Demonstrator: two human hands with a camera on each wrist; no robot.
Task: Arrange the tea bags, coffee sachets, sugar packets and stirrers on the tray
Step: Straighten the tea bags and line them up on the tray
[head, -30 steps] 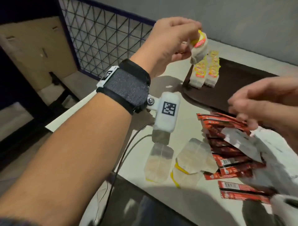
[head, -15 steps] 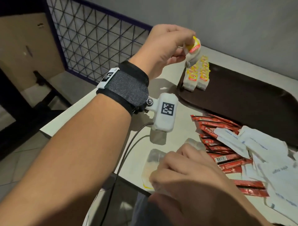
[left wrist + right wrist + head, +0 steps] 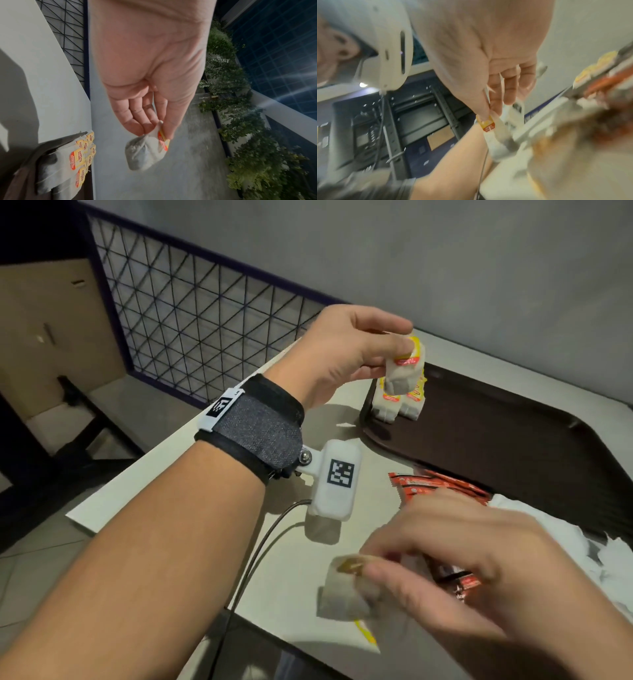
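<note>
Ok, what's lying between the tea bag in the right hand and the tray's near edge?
In the head view, the red coffee sachets lie on the table between the right hand's tea bag and the tray; the right hand covers some.

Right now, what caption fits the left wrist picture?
Left hand pinches a tea bag above the tea bags on the tray.
</note>
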